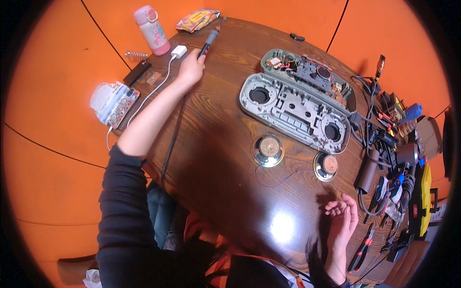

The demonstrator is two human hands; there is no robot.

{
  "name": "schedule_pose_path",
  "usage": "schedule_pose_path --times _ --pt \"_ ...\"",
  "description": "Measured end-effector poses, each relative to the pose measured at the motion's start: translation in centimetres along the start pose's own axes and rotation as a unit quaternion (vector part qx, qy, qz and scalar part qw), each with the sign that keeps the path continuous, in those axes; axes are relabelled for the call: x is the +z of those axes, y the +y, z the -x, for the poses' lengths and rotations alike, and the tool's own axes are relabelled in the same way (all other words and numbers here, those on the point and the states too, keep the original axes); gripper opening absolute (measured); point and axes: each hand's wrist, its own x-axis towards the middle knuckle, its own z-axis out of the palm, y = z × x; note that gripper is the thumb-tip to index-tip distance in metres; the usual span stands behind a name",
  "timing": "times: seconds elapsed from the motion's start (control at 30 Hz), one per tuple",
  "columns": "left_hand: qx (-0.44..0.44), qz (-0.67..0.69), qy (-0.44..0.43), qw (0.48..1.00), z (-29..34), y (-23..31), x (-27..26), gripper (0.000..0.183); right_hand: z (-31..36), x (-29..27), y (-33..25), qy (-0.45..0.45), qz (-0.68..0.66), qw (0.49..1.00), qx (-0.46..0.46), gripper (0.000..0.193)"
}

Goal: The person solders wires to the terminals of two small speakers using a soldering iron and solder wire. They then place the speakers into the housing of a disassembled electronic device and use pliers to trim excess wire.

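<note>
My left hand [192, 68] is closed around a stick-shaped tool [208, 42] with a dark handle showing some red and a thicker grey end, pointing toward the far edge of the table. A black cord [174, 139] passes under my left forearm; whether it joins the tool is hidden. Close to the near right side, my right hand [343, 218] hovers with loosely bent fingers, holding nothing. Beyond it lie two round speakers [269, 146] [329, 164] joined by a thin wire. Behind them sits an opened cassette player, its grey front shell [293, 108] before the rear half with exposed circuitry [314, 74].
A pink-and-white bottle [153, 33], snack bag [198, 20], white charger [179, 51] with cable and clear-bagged parts [115, 103] stand at the left. Pliers [361, 249], cables and other tools crowd the right edge, near a yellow case [424, 199].
</note>
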Motion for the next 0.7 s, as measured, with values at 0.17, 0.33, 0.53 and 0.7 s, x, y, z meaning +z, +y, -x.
schedule_pose_path --times 0.17,0.33,0.53,0.7 --pt "0.052 -0.194 0.123 0.972 -5.7 -5.4 4.7 0.021 -0.2 0.0 0.6 0.021 0.012 1.0 -0.006 0.033" --pt "0.017 -0.231 0.109 0.967 -8.6 -5.1 5.7 0.023 -0.7 -0.5 0.9 0.054 0.012 0.998 0.02 0.032" --pt "0.04 -0.258 0.115 0.958 -10.5 -6.5 6.2 0.026 -0.9 -0.8 0.9 0.066 -0.008 0.997 0.036 0.032" --pt "0.073 -0.328 0.167 0.927 -9.5 -5.7 6.1 0.037 -1.0 -0.7 0.8 0.072 0.019 0.996 0.047 0.033"
